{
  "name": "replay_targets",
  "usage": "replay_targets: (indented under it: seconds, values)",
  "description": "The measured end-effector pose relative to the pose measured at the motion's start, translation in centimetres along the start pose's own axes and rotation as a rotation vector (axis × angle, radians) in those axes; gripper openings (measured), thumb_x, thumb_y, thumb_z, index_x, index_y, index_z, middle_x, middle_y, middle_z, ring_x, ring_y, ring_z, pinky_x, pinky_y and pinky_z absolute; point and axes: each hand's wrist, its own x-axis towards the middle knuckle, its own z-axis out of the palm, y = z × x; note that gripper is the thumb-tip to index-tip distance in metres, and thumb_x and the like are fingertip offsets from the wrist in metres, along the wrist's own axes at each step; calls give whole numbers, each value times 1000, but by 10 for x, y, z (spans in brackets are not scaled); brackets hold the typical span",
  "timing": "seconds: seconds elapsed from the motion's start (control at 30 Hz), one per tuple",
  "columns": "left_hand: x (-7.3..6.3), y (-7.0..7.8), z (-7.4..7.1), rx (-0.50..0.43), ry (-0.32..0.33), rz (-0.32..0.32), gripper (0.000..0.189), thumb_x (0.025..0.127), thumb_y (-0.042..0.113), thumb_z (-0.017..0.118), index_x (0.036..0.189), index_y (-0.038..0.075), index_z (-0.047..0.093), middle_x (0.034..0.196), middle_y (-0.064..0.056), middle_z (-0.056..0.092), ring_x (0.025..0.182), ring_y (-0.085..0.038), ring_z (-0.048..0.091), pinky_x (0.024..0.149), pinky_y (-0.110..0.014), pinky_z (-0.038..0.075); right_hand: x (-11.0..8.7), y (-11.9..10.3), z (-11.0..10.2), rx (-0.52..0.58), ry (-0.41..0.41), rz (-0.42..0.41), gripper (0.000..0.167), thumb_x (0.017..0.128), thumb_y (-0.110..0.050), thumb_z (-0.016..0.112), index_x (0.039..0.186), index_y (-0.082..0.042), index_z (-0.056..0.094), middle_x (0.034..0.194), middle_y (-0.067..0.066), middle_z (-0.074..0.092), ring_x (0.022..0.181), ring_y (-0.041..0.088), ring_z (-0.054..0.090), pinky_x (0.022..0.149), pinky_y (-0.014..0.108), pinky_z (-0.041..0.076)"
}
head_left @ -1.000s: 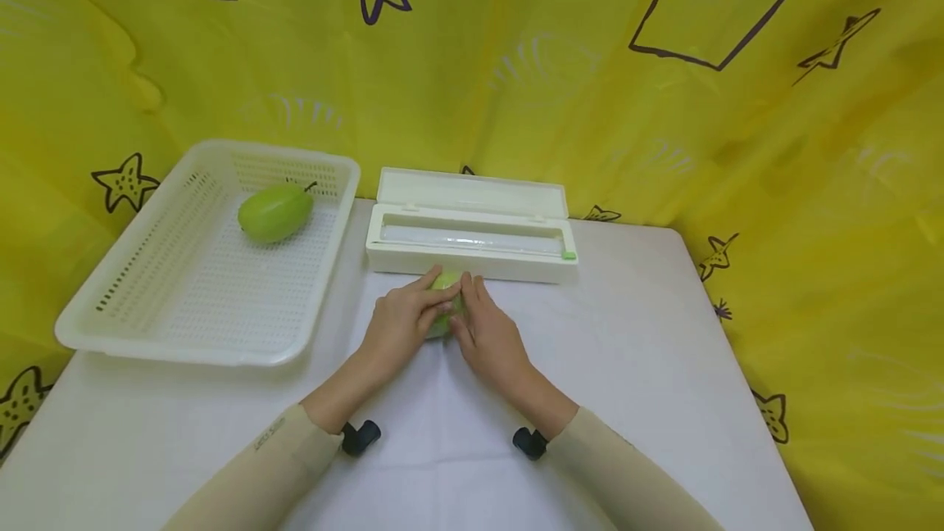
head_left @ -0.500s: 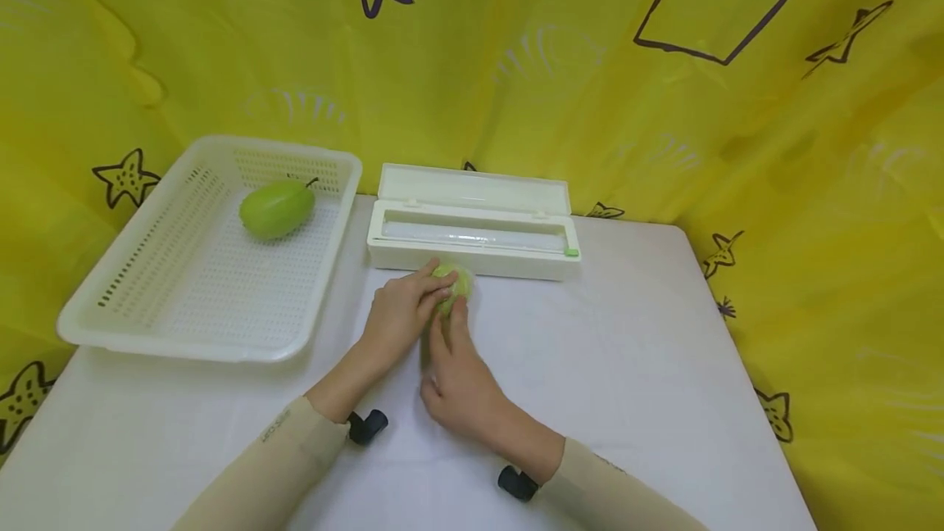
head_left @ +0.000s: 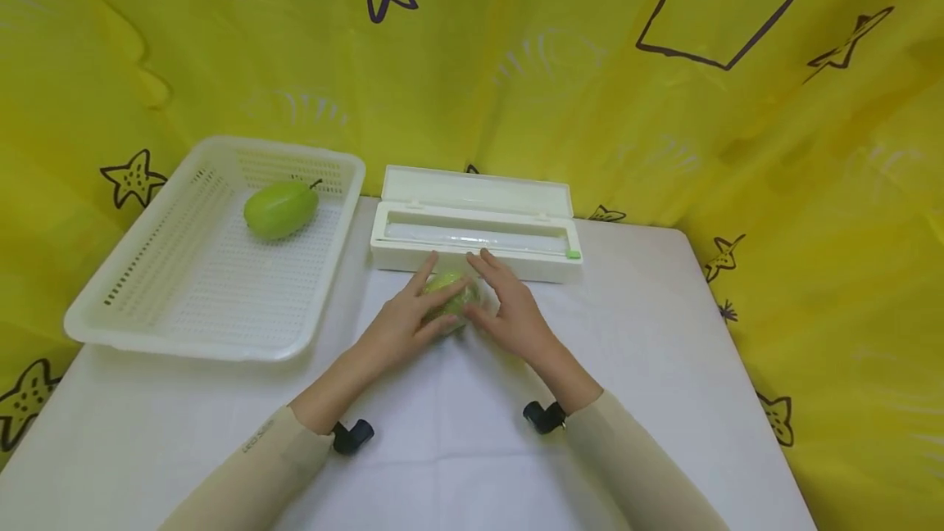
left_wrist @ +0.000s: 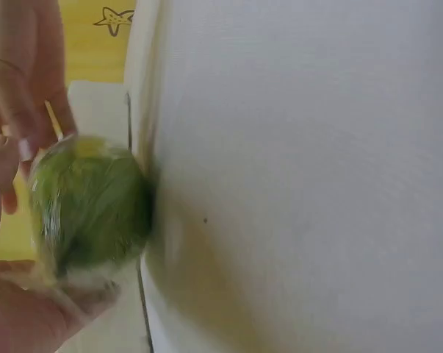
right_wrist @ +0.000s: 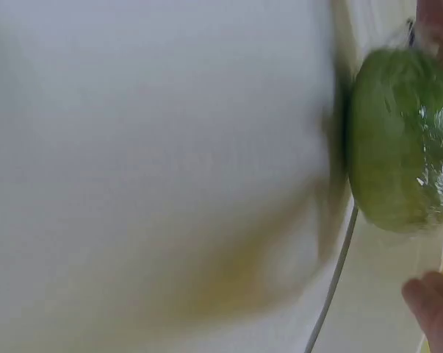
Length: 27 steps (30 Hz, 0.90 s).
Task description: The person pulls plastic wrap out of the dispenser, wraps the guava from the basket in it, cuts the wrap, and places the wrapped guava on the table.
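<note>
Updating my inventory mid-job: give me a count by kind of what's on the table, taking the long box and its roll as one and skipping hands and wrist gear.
White basket: 1
Long white box: 1
Green fruit: 2 (bare fruit in the basket, wrapped fruit in front of the box)
Total: 4

The cloth-covered table bears a long white box, a basket left of the box, and a wrapped green fruit in front of it.
</note>
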Motion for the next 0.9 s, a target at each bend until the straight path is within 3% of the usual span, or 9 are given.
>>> replay_targets:
  seconds: [0.1,0.17,0.23,0.37,0.47,0.53,0.63,0.8,0.9]
  values:
    - [-11,-6,-7,12,3,-36,78,91,42,71,157,36,29,164,-9,24,136,-39,46,103,-61,44,7,7,-1,17,-132,-32,70,89,-22,76,150,-14,45,150,10,49,135,28,50,106,48,46]
    - [-18,-11,-12,13,25,-77,87,87,40,77,158,28,29,157,-9,39,137,-34,47,104,-57,44,9,9,-2,11,-148,-47,64,87,-23,78,145,-13,52,143,8,57,126,27,57,99,44,52]
    - [-22,-14,-16,0,50,-96,83,84,35,80,154,20,39,146,-10,53,128,-30,56,100,-51,49,8,10,-3,-15,-126,-54,58,84,-25,81,137,-13,61,134,7,62,120,26,60,96,44,53]
    - [-24,-21,-19,-43,125,-83,49,84,23,81,129,11,63,120,-8,69,96,-22,69,82,-40,56,10,12,-1,-91,-96,-73,51,78,-28,86,124,-15,68,131,5,60,123,26,56,103,45,47]
    - [-22,-24,-16,-23,203,-43,30,85,19,80,113,12,71,110,-4,72,89,-18,68,78,-36,56,14,11,1,-143,-153,-125,56,79,-28,86,128,-16,64,147,5,51,135,27,48,110,46,42]
    - [-20,-26,-14,15,262,-6,22,84,18,80,105,12,74,110,-4,70,95,-22,65,83,-37,54,18,8,2,-171,-213,-174,62,81,-29,84,136,-16,59,154,5,45,141,26,43,112,45,40]
    - [-17,-28,-12,52,323,56,15,83,15,81,96,12,75,110,-4,68,104,-27,61,88,-40,51,21,3,2,-212,-293,-244,65,86,-31,78,145,-18,53,152,4,48,139,24,47,110,43,42]
    - [-13,-29,-7,45,338,121,9,88,10,76,95,13,73,90,3,63,84,-13,63,74,-29,54,19,4,0,-244,-266,-279,57,88,-34,76,140,-21,59,144,4,57,131,22,55,104,41,48]
    - [-9,-28,-3,42,351,158,10,90,8,73,97,15,72,84,5,60,78,-9,61,69,-26,53,17,11,1,-192,-223,-271,55,88,-34,76,139,-21,60,142,3,58,132,20,55,106,39,47]
